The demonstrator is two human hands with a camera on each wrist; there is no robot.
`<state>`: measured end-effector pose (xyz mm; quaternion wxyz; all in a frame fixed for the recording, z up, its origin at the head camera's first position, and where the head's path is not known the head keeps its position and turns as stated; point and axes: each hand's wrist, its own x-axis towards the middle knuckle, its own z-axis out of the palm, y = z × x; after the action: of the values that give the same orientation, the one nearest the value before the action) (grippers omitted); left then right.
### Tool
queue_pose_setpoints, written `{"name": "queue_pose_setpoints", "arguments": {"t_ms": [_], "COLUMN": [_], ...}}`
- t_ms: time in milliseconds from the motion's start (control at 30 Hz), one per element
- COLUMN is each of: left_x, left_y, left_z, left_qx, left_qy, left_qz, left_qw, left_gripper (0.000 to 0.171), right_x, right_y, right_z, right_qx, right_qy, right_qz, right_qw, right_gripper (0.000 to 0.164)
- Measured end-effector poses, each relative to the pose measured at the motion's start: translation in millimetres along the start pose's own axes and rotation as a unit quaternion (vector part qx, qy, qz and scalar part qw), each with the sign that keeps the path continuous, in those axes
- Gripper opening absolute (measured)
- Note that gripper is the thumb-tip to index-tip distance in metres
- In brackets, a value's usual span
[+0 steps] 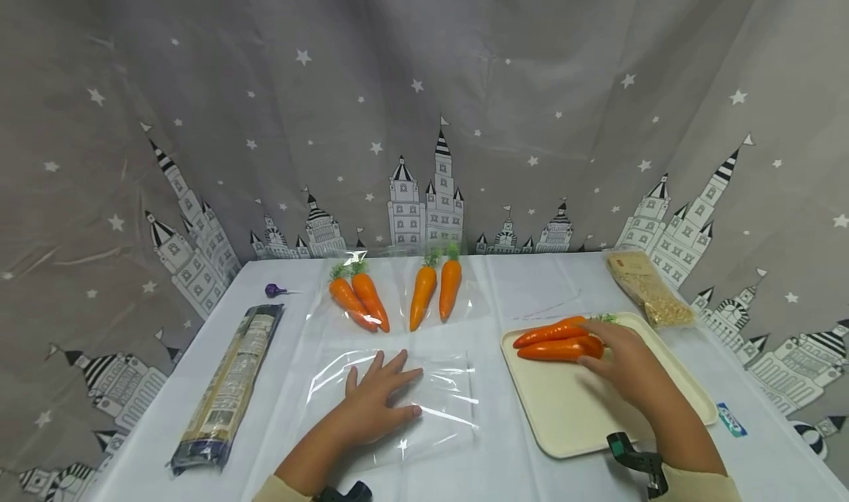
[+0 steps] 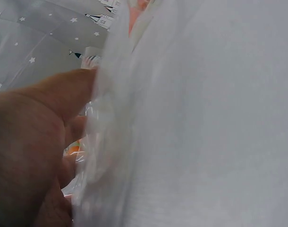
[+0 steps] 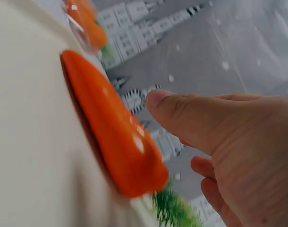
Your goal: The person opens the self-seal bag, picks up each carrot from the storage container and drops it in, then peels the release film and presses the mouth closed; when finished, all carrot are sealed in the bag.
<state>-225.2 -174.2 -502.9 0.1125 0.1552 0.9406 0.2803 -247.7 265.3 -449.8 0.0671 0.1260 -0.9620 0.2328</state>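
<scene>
My left hand (image 1: 378,406) lies with spread fingers on a clear plastic bag (image 1: 444,391) on the white table. In the left wrist view the bag and cloth are blurred beside the thumb (image 2: 63,92). At the right, my right hand (image 1: 626,358) is over the green-topped ends of two carrots on a cream tray (image 1: 577,421). The nearer carrot (image 1: 557,350) lies alongside the farther carrot (image 1: 550,332). In the right wrist view a gap shows between the thumb (image 3: 182,113) and the nearer carrot (image 3: 111,127); the farther carrot is mostly hidden there.
Behind the left hand lie two clear bags, each with two carrots: a left pair (image 1: 368,299) and a right pair (image 1: 424,295). A long dark-ended packet (image 1: 228,384) and a purple lollipop (image 1: 275,290) are at left. A grain bag (image 1: 650,288) and small blue-green packet (image 1: 732,419) flank the tray.
</scene>
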Motion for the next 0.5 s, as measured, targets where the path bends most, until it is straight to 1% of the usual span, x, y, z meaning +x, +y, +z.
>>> {"name": "queue_pose_setpoints", "arguments": {"t_ms": [100, 267, 500], "left_x": [-0.3, 0.1, -1.6], "left_y": [-0.3, -1.9, -2.5], "left_z": [-0.4, 0.4, 0.4], "left_qx": [0.002, 0.009, 0.012], "left_qy": [-0.004, -0.006, -0.004], "left_qz": [0.0, 0.005, 0.012], "left_qw": [1.0, 0.9999, 0.9998], "left_gripper": [0.064, 0.064, 0.064], "right_x": [-5, -10, -9], "right_y": [10, 23, 34], "right_z": [1, 3, 10], "right_qx": [-0.008, -0.004, -0.015], "right_qy": [0.01, 0.014, 0.004], "right_qz": [-0.001, 0.005, 0.001], "right_qw": [1.0, 1.0, 1.0], "right_gripper": [0.058, 0.058, 0.06]}}
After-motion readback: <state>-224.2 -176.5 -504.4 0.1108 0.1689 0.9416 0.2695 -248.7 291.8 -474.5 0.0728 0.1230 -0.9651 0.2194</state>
